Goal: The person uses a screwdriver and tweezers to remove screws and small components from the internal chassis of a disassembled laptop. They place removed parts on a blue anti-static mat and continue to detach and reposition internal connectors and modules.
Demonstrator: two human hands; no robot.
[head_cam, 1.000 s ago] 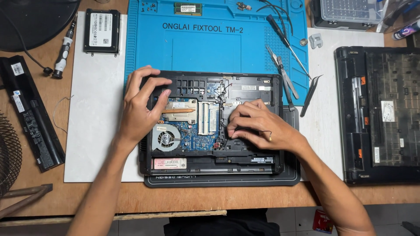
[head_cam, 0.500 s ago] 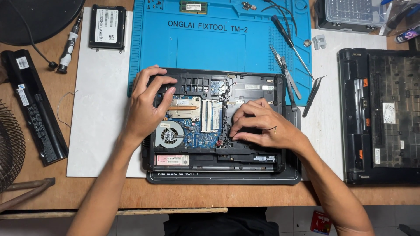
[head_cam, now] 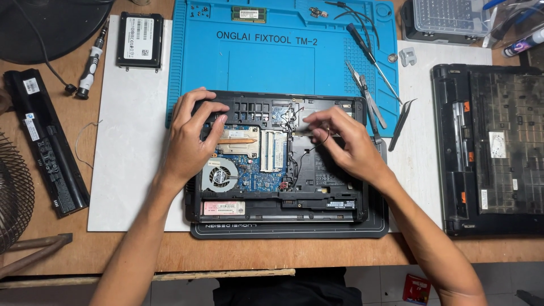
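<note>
An opened black laptop base [head_cam: 334, 195] lies bottom-up at the middle of the desk, showing a cooling fan [head_cam: 220, 174], a copper heat pipe [head_cam: 238, 136] and memory sticks [head_cam: 272, 151]. My left hand [head_cam: 190, 139] rests on the base's upper left corner, fingers curled over the rear edge. My right hand [head_cam: 343, 144] hovers over the right half of the board, fingertips pinched on a thin black cable [head_cam: 311, 146] that loops down into the chassis.
A blue repair mat [head_cam: 272, 54] lies behind the laptop with screwdrivers [head_cam: 369, 54] and tweezers [head_cam: 402, 116] on its right. A black bottom cover [head_cam: 493, 147] sits right. A battery [head_cam: 45, 141], a hard drive [head_cam: 140, 39] and a small screwdriver [head_cam: 90, 62] lie left.
My right hand has lifted from the lower right of the board and moved up, now pinching the thin black cable. My left hand has stayed on the upper left corner.
</note>
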